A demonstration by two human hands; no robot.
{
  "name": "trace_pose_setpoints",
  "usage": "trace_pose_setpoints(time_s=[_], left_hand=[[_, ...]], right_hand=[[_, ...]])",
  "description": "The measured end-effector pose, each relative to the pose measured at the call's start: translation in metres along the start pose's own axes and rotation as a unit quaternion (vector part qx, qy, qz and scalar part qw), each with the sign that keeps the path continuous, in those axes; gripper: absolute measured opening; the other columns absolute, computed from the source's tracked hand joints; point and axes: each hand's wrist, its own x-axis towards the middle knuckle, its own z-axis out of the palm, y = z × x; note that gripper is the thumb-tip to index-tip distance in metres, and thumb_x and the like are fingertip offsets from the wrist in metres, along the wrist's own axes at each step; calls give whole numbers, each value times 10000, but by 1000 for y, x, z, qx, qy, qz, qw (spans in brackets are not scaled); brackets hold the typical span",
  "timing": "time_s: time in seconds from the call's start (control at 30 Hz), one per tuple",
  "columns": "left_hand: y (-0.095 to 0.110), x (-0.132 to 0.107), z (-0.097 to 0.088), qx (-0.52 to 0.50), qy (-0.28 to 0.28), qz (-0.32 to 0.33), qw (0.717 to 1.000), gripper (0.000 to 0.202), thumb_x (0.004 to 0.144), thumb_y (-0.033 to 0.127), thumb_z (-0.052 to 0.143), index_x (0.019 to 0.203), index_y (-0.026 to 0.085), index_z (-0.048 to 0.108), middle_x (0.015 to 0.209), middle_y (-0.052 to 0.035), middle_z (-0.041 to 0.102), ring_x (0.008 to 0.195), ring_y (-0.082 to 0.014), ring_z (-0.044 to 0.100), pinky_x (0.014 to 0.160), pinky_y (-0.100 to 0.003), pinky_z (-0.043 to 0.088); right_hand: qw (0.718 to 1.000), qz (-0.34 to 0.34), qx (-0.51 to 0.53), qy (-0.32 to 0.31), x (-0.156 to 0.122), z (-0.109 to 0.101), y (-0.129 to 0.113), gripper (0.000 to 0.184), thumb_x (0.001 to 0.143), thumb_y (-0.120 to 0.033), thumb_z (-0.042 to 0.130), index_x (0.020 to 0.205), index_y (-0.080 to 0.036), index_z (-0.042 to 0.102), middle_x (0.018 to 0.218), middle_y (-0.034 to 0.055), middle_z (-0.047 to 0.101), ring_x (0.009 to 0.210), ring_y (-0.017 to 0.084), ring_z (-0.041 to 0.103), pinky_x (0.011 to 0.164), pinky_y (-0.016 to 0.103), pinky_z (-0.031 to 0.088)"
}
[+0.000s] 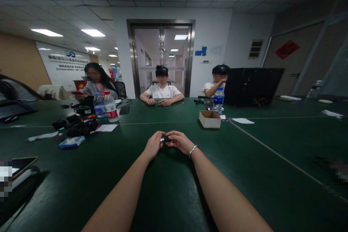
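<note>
My left hand (154,145) and my right hand (180,142) meet over the green table, fingertips close together. Between them is a small black and silver object (162,140), too small for me to tell its kind. The silver end lies at my left fingers, and the dark end runs into my right fingers. Both hands are closed on it, and the fingers hide part of it. A silver bracelet (193,150) circles my right wrist.
Beyond my hands to the right stands an open cardboard box (210,120), with a water bottle (218,100) behind it. To the left are two bottles, black gear (78,126) and a blue packet (71,142). A phone (19,166) lies near left. Several people sit around the table (168,195).
</note>
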Motion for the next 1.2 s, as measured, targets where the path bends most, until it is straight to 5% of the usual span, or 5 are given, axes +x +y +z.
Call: trace_pose_setpoints(time_s=[1.2], left_hand=[[4,-1,1,-1,-11,5,1000,345,792,419,450,1016,170,532,604,34,474,456,-74,407,442,-187,299]], right_hand=[[1000,-1,9,-1,0,1,-1,112,692,-65,603,790,-120,601,731,54,635,605,133,634,578,219,529]])
